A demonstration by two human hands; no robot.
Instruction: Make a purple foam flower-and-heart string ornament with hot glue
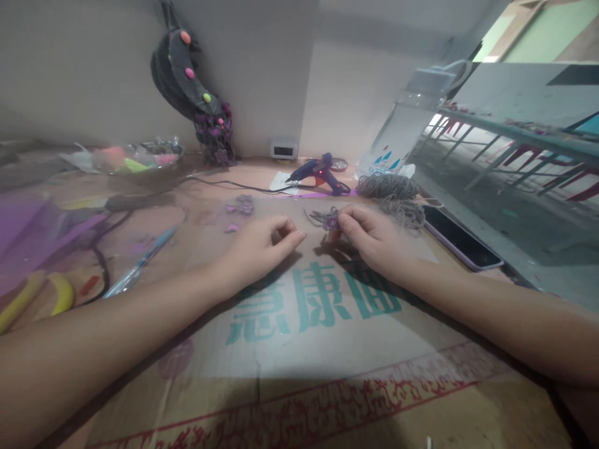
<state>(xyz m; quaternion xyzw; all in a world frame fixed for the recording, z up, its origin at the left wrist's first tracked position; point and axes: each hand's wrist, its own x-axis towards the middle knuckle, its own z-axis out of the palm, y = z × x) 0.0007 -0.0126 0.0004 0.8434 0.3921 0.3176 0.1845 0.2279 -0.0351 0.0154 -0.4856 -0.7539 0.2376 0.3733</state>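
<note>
My right hand (374, 240) pinches a small purple flower (331, 218) between thumb and fingers. Thin grey strands stick out from the flower toward the left. My left hand (264, 246) is a short way to the left, thumb and index finger curled together into a loop. Whatever may be between those fingertips is too small or hidden to make out. Just beyond my left hand are purple flower pieces (244, 204) and a small purple crescent (231, 229). Both hands are above a translucent sheet (299, 358) on printed cardboard.
A purple glue gun (321, 171) with a red light lies at the back. Grey yarn (390, 192), a clear bottle (397, 131) and a phone (463, 238) are at right. Pens (140, 262) and yellow crescents (60, 293) lie left. A dark crescent ornament (180, 75) is against the wall.
</note>
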